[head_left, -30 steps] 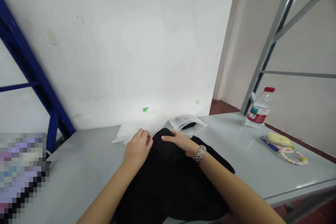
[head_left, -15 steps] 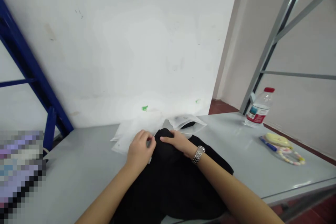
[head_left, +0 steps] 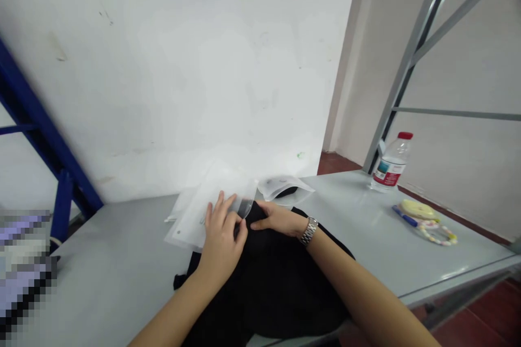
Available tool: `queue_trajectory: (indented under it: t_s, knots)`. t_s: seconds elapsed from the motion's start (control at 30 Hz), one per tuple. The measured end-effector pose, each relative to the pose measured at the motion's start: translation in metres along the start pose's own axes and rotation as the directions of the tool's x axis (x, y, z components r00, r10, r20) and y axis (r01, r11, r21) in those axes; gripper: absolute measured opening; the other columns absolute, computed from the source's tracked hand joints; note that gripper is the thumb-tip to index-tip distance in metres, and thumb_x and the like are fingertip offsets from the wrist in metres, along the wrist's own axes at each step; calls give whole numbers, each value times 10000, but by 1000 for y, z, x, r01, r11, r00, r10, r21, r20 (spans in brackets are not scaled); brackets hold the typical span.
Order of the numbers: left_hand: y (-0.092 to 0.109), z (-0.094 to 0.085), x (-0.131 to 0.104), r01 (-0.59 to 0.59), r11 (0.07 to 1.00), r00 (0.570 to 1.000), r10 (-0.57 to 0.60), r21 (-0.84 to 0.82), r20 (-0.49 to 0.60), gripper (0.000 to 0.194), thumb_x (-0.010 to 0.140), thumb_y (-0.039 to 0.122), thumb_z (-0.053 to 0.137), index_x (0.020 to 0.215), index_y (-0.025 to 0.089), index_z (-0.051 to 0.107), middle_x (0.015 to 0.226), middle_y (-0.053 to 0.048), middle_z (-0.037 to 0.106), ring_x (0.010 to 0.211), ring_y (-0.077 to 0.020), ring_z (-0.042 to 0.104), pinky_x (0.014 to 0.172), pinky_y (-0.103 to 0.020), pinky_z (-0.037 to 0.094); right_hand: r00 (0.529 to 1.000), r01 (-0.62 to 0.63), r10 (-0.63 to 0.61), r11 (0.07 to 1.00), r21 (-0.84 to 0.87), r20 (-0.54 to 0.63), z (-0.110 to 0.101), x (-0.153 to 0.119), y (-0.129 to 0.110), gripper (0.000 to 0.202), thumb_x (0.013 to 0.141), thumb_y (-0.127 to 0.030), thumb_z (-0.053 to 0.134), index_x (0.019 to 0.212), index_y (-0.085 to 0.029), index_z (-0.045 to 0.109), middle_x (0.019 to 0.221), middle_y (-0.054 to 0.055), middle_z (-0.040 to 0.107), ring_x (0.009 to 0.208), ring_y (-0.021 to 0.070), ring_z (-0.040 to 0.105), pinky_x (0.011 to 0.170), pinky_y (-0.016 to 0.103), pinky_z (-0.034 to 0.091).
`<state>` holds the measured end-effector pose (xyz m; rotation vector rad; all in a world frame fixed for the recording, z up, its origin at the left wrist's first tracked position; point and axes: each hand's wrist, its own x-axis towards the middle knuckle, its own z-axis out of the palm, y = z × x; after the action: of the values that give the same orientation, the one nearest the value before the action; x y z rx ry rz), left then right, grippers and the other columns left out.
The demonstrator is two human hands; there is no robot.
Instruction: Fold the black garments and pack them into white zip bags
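Black cloth (head_left: 280, 287) lies spread over the near part of the grey table. My left hand (head_left: 223, 230) pinches the edge of a translucent white plastic bag (head_left: 220, 184), its other fingers resting raised against the bag. Part of the cloth shows dark through the bag's mouth. My right hand (head_left: 279, 219), with a metal watch at the wrist, grips a folded end of the black cloth right beside the bag's opening. More white bags lie under the held one. Behind my right hand is another white bag (head_left: 277, 184) with something black inside.
On the grey table (head_left: 109, 260), a red-capped bottle (head_left: 389, 168) stands at the right. Near it lie a yellow object (head_left: 417, 209), a blue pen (head_left: 405, 217) and a beaded bracelet (head_left: 439, 234). A white panel rises behind; a blue frame (head_left: 44, 124) is at the left.
The white bag is now lifted and its mouth brought to the cloth's end by my left hand. My right hand still holds the cloth. The view has shifted slightly.
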<state>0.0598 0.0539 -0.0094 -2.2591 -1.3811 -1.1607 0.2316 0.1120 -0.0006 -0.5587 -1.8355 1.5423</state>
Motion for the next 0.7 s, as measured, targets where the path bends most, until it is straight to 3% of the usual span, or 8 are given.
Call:
queue_trajectory:
  t_s: [0.13,0.27,0.37,0.47,0.57,0.63,0.7]
  knots:
    - [-1,0,0,99,995,994,-99,-5,-47,139,877,198,433,740,188,457,1345,-130,431,1369,-319,201,1070,-598,200,988,66,-37,979,195,-152,-1,5,7,619,660,-183,721,1235,-266,507,1236,19,578,1181,214,493,1045,420,335]
    - [2,1,-2,34,997,999,-31,-76,43,149,898,188,391,756,190,438,1395,-126,374,1386,-287,157,1090,-563,214,957,106,-18,950,293,-289,0,8,11,519,688,-215,709,1178,-239,539,1180,38,610,1102,218,552,1008,435,379]
    - [6,4,-3,13,992,998,-5,-122,68,145,912,171,358,798,191,445,1449,-122,309,1392,-271,139,1097,-552,222,958,108,-46,973,206,-283,0,8,7,517,668,-213,721,1158,-241,558,1158,32,619,1090,223,555,998,433,389]
    - [8,7,-5,39,992,998,-33,-124,48,130,914,172,365,812,187,444,1491,-141,237,1392,-289,117,1083,-561,250,970,71,-74,997,-22,-231,0,7,2,523,641,-195,729,1142,-241,584,1134,29,626,1079,235,549,990,440,387]
    - [11,11,-7,-32,996,999,34,-81,22,128,903,137,375,801,176,440,1490,-172,234,1386,-309,120,1072,-578,258,966,59,-102,982,-182,-236,3,7,0,460,626,-180,721,1075,-223,629,1078,29,647,1039,237,557,993,443,369]
    - [15,15,-8,-97,994,995,98,-43,20,127,891,109,382,802,166,452,1478,-187,258,1381,-314,137,1068,-581,264,945,88,-117,990,-106,-306,10,8,1,403,638,-205,708,1036,-212,640,1025,26,663,1001,228,572,979,427,380]
    - [21,18,-10,-130,991,991,130,-14,24,131,882,96,394,790,159,464,1464,-198,288,1376,-319,153,1066,-580,271,921,129,-82,987,100,-381,19,10,2,361,664,-264,693,1014,-198,635,970,33,673,962,222,591,939,407,415]
